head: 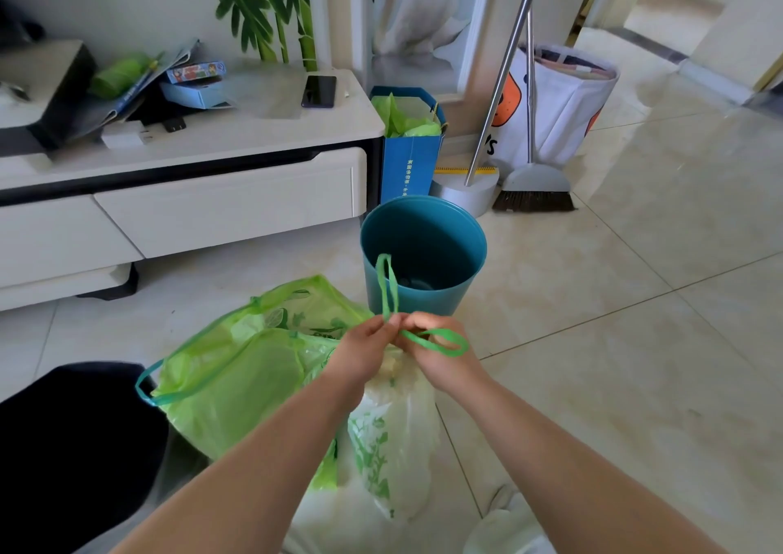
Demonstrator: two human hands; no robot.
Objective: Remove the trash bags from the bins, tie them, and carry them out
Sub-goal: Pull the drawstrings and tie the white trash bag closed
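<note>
L. hand (367, 352) and R. hand (438, 356) meet at centre-near, above the gathered neck of the white bag (392, 435). Fingers of both hands are curled and clamped on the green drawstring (383, 257), a flat, ribbon-like plastic band. One loop stands upright from the pinch and a second loop lies out to the right.

White bag: thin, translucent, crinkled film with green leaf print, standing on the floor (635, 299) between the forearms, neck drawn narrow.

Green bag (229, 384): same thin film, brighter green, slumped on the floor just left of the white bag and touching it. Its mouth is slack and its band hangs loose at the left.

Teal bin (423, 248): round, tapered, smooth hard plastic, upright just beyond the hands. Inner wall visible down to the base.

Floor: glossy beige tiles with thin grout lines.

Far centre: blue paper bag (409, 167), rectangular, stuffed with green film. Far right: broom (534, 189) with metal pole and dark bristles, leaning by a white fabric tote (563, 104).

Far left: white cabinet tabletop (254, 129), rounded edge, carrying a dark flat phone (318, 91), boxes and papers
</note>
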